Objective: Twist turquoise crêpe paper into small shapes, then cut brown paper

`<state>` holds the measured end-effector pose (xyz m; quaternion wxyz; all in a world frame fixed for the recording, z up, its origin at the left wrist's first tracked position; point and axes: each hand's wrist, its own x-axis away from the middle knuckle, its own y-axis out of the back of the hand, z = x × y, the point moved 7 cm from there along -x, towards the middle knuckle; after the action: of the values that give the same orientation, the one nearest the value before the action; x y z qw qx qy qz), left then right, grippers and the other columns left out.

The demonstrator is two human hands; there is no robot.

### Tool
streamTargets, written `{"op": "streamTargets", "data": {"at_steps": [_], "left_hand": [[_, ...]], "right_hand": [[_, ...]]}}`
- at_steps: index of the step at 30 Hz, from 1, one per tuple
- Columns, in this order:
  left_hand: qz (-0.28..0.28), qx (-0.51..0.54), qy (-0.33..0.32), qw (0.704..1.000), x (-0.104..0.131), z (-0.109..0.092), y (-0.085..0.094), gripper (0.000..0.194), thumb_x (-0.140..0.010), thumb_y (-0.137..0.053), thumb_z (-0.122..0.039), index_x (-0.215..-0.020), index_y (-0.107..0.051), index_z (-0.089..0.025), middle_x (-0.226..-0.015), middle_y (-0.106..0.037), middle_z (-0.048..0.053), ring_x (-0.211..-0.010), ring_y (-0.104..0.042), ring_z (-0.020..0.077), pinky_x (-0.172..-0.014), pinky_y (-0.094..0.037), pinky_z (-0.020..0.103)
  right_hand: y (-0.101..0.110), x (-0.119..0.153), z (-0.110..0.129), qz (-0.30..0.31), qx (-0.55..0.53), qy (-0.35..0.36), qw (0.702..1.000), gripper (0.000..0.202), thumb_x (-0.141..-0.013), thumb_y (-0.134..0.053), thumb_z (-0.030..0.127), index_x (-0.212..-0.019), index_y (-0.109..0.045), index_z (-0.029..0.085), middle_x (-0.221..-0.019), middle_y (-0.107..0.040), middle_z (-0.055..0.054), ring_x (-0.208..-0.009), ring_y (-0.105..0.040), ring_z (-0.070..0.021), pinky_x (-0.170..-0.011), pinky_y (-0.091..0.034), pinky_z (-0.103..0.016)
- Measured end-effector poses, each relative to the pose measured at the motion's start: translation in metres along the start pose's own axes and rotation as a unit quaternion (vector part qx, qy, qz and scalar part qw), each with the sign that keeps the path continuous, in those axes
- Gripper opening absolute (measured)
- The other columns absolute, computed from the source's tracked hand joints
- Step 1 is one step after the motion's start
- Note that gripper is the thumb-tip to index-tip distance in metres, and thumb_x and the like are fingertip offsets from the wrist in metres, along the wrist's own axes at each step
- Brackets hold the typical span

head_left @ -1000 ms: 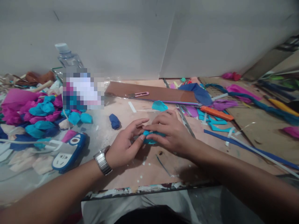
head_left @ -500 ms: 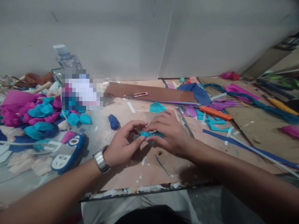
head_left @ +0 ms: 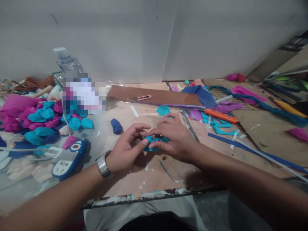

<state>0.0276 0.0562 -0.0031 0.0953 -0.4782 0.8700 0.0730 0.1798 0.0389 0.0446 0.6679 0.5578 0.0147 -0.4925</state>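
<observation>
Two hands [head_left: 176, 136], one watch [head_left: 104, 165]
One bottle [head_left: 70, 65], one socket block [head_left: 69, 162], one pink-handled tool [head_left: 145, 97], one orange-handled tool [head_left: 220, 116].

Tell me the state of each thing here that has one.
Teal paper, crumpled, in the hands, partly hidden
Left hand, curled, thumb against the paper
Right hand, pinching the paper
Blue lump, crumpled, loose
Bottle, capped
Watch, on left wrist
Orange tool, lying flat
Power strip, connection unclear

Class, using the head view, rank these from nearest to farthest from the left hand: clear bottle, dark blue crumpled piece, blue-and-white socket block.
1. Dark blue crumpled piece: just beyond the left hand, slightly leftward.
2. Blue-and-white socket block: farther out left.
3. Clear bottle: back left.
</observation>
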Motion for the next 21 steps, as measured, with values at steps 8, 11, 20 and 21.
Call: {"op": "streamTargets", "data": {"at_steps": [8,11,20,21], "left_hand": [[-0.027,0.012,0.017,0.999,-0.0003,0.0030,0.0058,0.011,-0.102,-0.064,-0.030,-0.107,-0.061,-0.021,-0.101,-0.064,0.002,-0.094,-0.063,0.0130,-0.086,-0.052,0.025],[-0.026,-0.001,0.013,1.000,-0.0001,0.0015,0.0060,0.011,-0.102,-0.063,-0.030,-0.107,-0.062,-0.020,-0.102,-0.065,0.003,-0.094,-0.063,0.0135,-0.085,-0.052,0.026],[-0.031,-0.032,0.018,0.999,-0.0003,0.0003,0.0055,0.019,-0.096,-0.072,-0.030,-0.106,-0.061,-0.019,-0.100,-0.065,0.003,-0.091,-0.064,0.0138,-0.081,-0.052,0.025],[-0.032,-0.024,0.021,0.999,-0.0005,0.0006,0.0053,0.018,-0.096,-0.071,-0.030,-0.107,-0.060,-0.019,-0.100,-0.065,0.003,-0.091,-0.064,0.0135,-0.081,-0.052,0.025]], "right_hand": [[0.0018,-0.0022,0.0021,0.003,-0.001,-0.028,1.000,0.010,-0.098,-0.070,0.031,-0.092,-0.070,0.022,-0.087,-0.076,0.001,-0.089,-0.064,-0.0190,-0.104,-0.032,-0.043],[0.0010,-0.0018,0.0018,0.003,-0.002,-0.030,1.000,0.010,-0.097,-0.070,0.030,-0.092,-0.068,0.022,-0.087,-0.075,0.001,-0.089,-0.063,-0.0188,-0.104,-0.031,-0.043],[-0.0018,-0.0004,-0.0013,0.006,0.000,-0.037,0.999,0.010,-0.098,-0.068,0.031,-0.092,-0.069,0.022,-0.087,-0.075,0.001,-0.090,-0.064,-0.0193,-0.104,-0.031,-0.044],[-0.0016,-0.0005,-0.0011,0.006,-0.002,-0.038,0.999,0.010,-0.098,-0.068,0.031,-0.093,-0.069,0.022,-0.088,-0.075,0.001,-0.090,-0.064,-0.0193,-0.104,-0.031,-0.044]]}}
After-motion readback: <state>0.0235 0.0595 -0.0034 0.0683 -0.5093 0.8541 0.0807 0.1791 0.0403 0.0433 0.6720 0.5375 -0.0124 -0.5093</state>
